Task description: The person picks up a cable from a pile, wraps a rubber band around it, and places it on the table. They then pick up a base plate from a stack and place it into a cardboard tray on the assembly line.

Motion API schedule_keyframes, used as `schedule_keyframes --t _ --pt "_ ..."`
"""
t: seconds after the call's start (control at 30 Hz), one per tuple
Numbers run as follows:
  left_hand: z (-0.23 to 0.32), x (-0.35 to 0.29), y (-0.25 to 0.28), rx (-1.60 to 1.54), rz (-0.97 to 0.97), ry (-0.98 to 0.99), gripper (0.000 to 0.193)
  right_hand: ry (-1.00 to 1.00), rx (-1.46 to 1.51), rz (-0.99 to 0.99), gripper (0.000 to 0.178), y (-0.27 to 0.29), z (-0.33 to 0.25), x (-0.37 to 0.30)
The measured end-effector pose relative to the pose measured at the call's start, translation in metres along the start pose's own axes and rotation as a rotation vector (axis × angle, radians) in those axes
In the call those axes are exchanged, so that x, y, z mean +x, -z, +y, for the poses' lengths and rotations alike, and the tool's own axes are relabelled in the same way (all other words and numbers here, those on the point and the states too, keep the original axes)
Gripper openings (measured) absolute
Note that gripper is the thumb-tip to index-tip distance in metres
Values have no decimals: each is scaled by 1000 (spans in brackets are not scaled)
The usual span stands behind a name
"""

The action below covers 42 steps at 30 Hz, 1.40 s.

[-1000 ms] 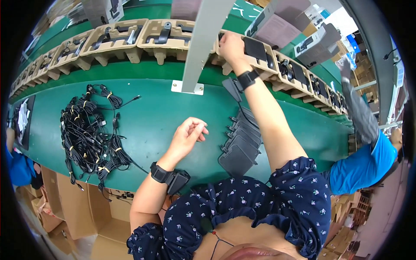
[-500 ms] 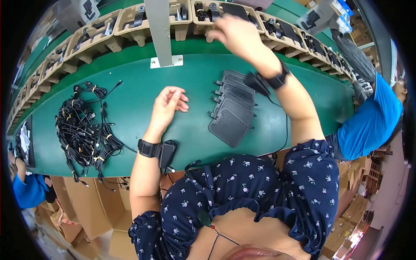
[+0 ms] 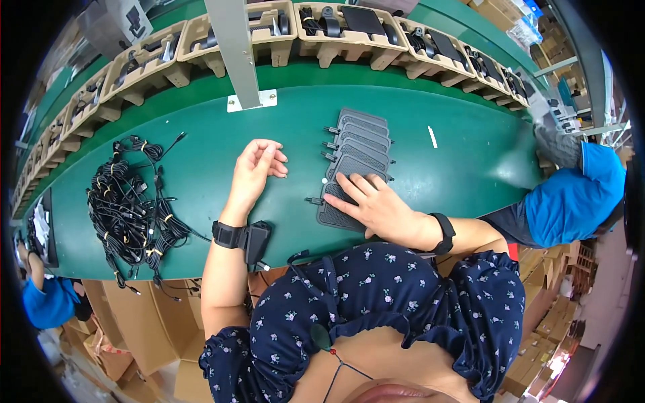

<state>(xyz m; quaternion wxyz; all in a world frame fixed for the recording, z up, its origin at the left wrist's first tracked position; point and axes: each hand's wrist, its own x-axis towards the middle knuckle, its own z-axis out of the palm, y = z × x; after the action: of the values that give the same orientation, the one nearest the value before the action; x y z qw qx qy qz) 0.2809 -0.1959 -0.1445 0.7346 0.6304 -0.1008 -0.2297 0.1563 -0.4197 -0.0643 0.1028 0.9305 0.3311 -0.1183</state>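
Note:
Several flat black panels (image 3: 361,144) with textured faces and small side pegs lie overlapped in a row on the green table. My right hand (image 3: 369,201) is on the nearest textured panel (image 3: 336,213), with its fingers over the face and the thumb by the near edge. That panel's right part is hidden under the hand. To the left, my left hand (image 3: 259,164) rests above the table with loosely curled fingers, thumb apart, holding nothing. A black device is strapped to the left wrist. Beyond it is a heap of bundled black cables (image 3: 124,201).
Along the far side runs a line of brown moulded trays (image 3: 342,46) holding black parts and cables. A grey metal post (image 3: 235,60) stands bolted to the table. A white strip (image 3: 433,137) lies at right. People in blue (image 3: 571,195) sit at both sides; cardboard boxes (image 3: 138,322) stand below.
My right hand has come down from the far tray onto the nearest panel, which has shifted left and nearer. A flat black panel now shows in that tray. The left hand has barely moved.

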Motion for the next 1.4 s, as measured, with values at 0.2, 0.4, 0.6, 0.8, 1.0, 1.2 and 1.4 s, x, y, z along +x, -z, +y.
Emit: schedule_keyframes --t 0.2,0.4,0.6,0.8,1.0,1.2,1.4 --pt "-4 1 3 -17 8 -11 21 156 330 69 49 5 33 4" --pt "-5 4 2 -58 7 -6 19 -80 603 711 16 36 103 72" --pt "-7 3 2 -58 -5 -9 16 -330 417 1276 15 80 178 166" --pt "-8 -2 2 -78 -27 11 17 -204 230 1397 19 115 207 240" --pt "-5 -3 1 -62 -26 34 14 136 -12 1097 17 103 225 294" --pt "-10 3 -2 -143 -53 12 14 -50 189 986 22 42 232 297" --pt "11 -1 18 358 433 -370 14 -334 460 1491 14 58 177 248"
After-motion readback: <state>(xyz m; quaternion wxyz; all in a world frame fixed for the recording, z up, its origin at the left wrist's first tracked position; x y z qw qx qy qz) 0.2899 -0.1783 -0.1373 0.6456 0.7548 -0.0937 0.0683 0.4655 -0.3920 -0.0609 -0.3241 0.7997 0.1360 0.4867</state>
